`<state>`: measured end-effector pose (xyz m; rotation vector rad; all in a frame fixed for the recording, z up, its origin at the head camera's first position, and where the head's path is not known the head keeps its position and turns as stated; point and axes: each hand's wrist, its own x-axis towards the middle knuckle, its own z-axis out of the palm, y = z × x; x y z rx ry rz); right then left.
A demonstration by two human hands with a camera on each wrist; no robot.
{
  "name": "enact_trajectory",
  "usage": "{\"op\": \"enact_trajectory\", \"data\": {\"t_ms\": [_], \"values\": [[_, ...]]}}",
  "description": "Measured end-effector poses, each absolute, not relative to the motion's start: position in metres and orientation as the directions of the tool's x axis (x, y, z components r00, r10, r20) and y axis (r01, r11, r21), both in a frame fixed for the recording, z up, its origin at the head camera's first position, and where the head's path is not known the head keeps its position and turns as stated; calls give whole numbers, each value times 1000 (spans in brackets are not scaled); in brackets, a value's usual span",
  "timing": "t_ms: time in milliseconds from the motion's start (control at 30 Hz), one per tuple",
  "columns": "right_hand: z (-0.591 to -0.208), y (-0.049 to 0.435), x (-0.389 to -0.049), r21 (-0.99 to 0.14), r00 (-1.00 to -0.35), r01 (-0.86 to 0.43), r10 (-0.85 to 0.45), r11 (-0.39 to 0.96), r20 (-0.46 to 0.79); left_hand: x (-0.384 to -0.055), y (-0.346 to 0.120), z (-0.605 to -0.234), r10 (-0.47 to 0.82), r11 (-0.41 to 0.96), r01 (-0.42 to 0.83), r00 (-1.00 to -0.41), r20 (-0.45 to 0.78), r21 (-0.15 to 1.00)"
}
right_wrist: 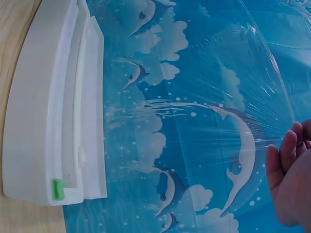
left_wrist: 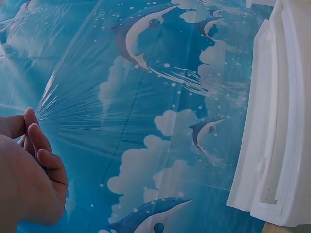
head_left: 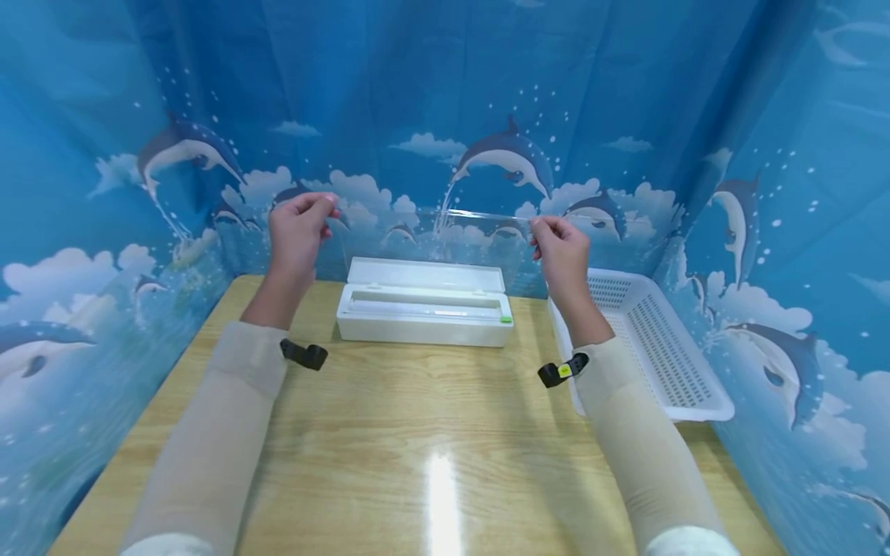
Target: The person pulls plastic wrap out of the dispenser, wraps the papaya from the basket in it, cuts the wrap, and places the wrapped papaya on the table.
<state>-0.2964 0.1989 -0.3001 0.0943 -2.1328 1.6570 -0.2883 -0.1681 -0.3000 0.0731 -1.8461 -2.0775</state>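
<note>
A sheet of clear plastic wrap [head_left: 431,232] is stretched upright between both hands, above and behind a white wrap dispenser box [head_left: 426,330]. My left hand [head_left: 297,235] pinches its upper left corner between thumb and finger; in the left wrist view creases in the plastic wrap [left_wrist: 82,114] fan out from the fingertips. The upper right corner is pinched by my right hand [head_left: 562,251], with similar creases in the right wrist view. The dispenser's lid [head_left: 426,273] is tipped back, and a green slider [right_wrist: 58,189] sits at its right end. The film's lower edge is hard to make out.
A white perforated basket [head_left: 684,363] stands at the right, partly behind the right forearm. The box rests near the back of the wood-grain table [head_left: 389,432]. A blue dolphin-print curtain [head_left: 389,93] hangs at the back and both sides.
</note>
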Motion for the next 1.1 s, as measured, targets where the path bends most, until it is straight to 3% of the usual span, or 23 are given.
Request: {"op": "enact_trajectory", "data": {"t_ms": [1100], "values": [[-247, 194, -295, -911, -885, -393, 215, 128, 412, -281, -169, -259, -330, -105, 364, -891, 312, 926]]}}
